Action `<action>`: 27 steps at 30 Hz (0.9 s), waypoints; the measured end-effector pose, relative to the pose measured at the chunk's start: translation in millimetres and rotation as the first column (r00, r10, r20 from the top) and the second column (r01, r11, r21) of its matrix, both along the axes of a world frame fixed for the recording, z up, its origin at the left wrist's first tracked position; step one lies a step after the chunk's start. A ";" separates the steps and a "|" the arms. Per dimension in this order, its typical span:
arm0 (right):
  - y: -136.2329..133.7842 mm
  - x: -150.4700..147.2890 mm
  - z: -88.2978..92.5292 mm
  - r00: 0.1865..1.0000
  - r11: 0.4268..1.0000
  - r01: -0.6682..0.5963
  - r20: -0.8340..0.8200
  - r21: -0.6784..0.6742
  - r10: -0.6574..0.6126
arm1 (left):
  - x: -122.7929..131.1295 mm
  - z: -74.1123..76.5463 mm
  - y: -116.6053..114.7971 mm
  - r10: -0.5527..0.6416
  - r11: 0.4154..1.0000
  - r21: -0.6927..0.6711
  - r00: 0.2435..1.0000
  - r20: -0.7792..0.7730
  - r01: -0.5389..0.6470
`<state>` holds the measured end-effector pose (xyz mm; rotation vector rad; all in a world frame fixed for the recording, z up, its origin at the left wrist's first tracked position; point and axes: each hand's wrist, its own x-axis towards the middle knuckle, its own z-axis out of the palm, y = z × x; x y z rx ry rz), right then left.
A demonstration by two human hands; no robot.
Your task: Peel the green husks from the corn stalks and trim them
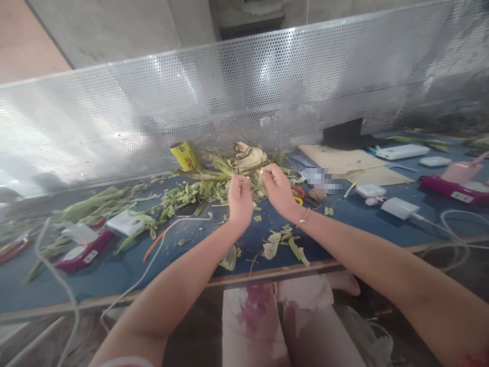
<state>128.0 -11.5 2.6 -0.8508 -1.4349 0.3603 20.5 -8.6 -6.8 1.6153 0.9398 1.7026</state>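
Left hand (240,200) and right hand (280,191) close together above blue tabletop (15,285); fingers curled in, thumbs against forefingers; blur hides whether strands are pinched. Pale-green, twisted plant strips (181,198) heaped beside left hand; cream-tan, dried leafy husks (248,157) just beyond both.

I note: blue tabletop (214,255) strewn with green plant strips (179,200) left of centre; loose leaf scraps (272,245) near front edge; magenta power strip (101,242) at left; brown paper sheets (384,176), white charger (400,208) at right
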 end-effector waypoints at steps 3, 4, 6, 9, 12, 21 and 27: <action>-1.2 -2.0 -2.4 1.000 0.999 0.012 0.017 0.045 -0.012 | 2.9 0.8 1.8 -0.027 0.999 -0.043 0.994 0.105 0.031; -1.2 -2.8 -3.3 1.000 0.999 0.013 0.018 0.045 -0.013 | 3.8 1.1 2.1 -0.025 0.998 -0.052 0.991 0.129 0.032; -0.6 -4.2 -5.0 1.000 0.999 0.017 0.019 0.032 -0.018 | 5.2 1.5 2.5 -0.015 0.997 -0.070 0.987 0.161 0.026; 0.7 -5.3 -6.0 0.999 0.999 0.026 0.025 0.033 -0.027 | 5.0 1.1 3.9 0.010 0.996 -0.084 0.983 0.181 0.006; 1.3 -3.7 -6.5 0.999 0.998 0.033 0.037 0.046 -0.035 | 1.0 0.3 5.2 0.031 0.998 -0.060 0.992 0.124 -0.024; 4.5 7.8 -12.5 0.982 0.993 0.104 0.149 0.059 -0.112 | -0.9 1.1 -0.4 -0.115 0.984 -0.133 0.993 0.034 0.119; 2.4 -0.5 -13.2 0.968 0.992 0.069 0.233 0.102 -0.091 | -0.6 -4.9 1.9 0.078 0.997 -0.013 0.986 -0.145 -0.081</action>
